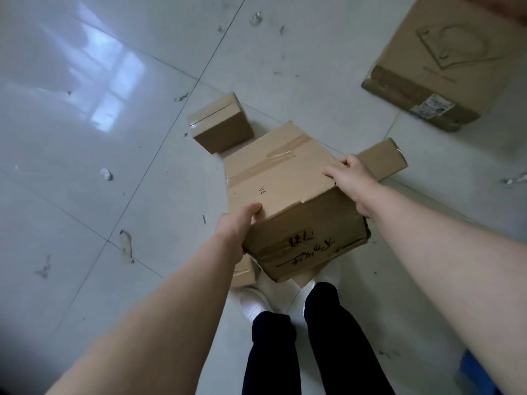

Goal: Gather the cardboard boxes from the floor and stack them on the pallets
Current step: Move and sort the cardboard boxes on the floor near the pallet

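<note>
I've got the big brown cardboard box at centre frame; small squarish cardboard box just upper left, narrow cardboard box behind its right side, wide flat cardboard carton upper right.

Glossy, scuffed grey floor tiles

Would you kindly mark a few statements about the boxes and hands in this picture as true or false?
1. The left hand and the right hand both hold the taped box. True.
2. The small box sits on top of the taped box. False: it stands on the floor beyond it.
3. The flat box at upper right bears a label. True.
4. The taped box's near side is blank. False: it carries dark handwriting.
</note>
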Motion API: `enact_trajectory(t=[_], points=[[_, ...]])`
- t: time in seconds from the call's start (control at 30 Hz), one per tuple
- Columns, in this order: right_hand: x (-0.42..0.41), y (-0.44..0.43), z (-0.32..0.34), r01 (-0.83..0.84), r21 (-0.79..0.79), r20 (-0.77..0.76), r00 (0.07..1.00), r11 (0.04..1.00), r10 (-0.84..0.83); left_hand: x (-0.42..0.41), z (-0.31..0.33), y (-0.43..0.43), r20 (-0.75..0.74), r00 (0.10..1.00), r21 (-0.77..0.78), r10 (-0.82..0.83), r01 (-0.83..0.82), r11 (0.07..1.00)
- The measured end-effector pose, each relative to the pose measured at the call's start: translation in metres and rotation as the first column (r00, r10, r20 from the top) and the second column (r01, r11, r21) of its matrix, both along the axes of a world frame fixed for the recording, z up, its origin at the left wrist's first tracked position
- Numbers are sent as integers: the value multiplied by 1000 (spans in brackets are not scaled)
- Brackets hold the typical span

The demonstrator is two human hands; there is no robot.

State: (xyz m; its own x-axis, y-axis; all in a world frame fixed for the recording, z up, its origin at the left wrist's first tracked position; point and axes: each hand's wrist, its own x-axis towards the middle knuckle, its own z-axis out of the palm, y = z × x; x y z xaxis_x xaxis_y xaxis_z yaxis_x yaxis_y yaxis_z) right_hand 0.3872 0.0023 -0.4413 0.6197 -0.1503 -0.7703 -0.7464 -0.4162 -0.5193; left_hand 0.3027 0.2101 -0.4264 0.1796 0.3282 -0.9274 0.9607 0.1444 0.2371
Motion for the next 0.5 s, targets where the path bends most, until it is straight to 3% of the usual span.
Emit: enact_trajectory(t=[0.23,0.5], points=[[-30,-21,74,139,93,-50,990,986,-135,13,97,-18,24,987,57,-160,158,986],[-99,-36,162,357,124,52,929,926,-365,-13,192,-30,122,916,72,-382,375,924]])
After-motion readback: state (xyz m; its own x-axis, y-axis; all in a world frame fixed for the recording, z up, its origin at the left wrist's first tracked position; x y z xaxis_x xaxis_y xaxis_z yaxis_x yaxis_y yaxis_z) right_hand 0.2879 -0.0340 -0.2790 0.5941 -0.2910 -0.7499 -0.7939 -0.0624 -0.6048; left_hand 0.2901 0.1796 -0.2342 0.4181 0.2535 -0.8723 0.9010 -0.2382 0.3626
